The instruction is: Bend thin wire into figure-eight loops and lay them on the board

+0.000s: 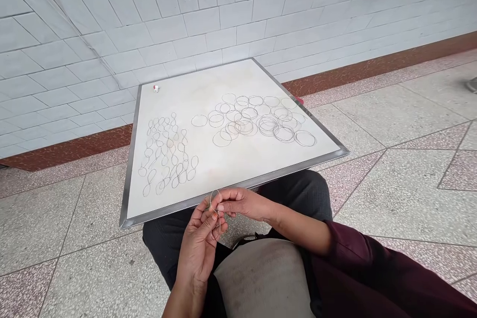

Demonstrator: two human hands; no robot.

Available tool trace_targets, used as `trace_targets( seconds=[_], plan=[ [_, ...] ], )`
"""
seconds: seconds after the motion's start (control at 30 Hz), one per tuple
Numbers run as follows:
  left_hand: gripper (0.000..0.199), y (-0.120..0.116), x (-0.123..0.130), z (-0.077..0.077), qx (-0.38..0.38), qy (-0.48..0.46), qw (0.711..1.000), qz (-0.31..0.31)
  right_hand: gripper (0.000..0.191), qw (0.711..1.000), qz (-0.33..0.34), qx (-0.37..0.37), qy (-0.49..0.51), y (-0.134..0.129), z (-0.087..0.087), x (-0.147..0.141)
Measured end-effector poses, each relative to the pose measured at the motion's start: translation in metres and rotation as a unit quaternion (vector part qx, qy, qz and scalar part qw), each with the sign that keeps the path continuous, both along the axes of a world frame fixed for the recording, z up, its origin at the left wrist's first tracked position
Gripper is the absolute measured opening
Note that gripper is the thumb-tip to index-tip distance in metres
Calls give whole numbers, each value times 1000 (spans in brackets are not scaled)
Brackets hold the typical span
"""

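At the left of the scene, on the far left of the white board (231, 84) with its aluminium frame (298, 167), sits a small white-and-red object (156, 88), too small to identify. Below it, toward the near left of the board, lie rows of small figure-eight wire loops (167, 154), many close together or overlapping. Off the board's near edge, the person's left hand (197, 251) comes up from below, palm turned toward the camera and fingers bent, pinching a thin wire loop (210, 202) with the thumb and fingertips. That loop, held just beyond the frame's near edge, has its long axis running roughly upright, from near to far. The right hand (242, 203) reaches in from the right, closed in a pinch on the loop's upper part, so it sits farther away than the left. To the right on the board, larger wire rings (253, 119) lie overlapping in a loose cluster. A maroon sleeve (357, 268) covers the right forearm, beside dark trousers (305, 194) and a pale grey cloth (261, 278) on the lap.
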State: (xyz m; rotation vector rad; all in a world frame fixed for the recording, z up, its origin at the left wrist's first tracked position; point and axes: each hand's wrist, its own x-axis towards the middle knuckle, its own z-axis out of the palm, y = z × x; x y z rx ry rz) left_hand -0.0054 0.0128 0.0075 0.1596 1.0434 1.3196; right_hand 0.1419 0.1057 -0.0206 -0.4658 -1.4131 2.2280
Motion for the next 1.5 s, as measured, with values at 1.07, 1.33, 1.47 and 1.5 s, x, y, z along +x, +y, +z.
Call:
trace_targets(
  seconds=[1.07,1.33,1.47,1.5],
  plan=[
    [63,-9,2,-1,93,336,937,-15,31,996,-55,62,-20,-10,2,-3],
    [59,-9,0,-1,80,338,938,-5,30,995,-73,67,-10,-10,-5,-4],
    [56,-9,1,0,76,340,937,1,29,994,-86,66,-19,-12,-4,-6],
    [56,-9,1,1,74,347,935,3,28,994,-89,64,-24,-12,-3,-7]
  ],
)
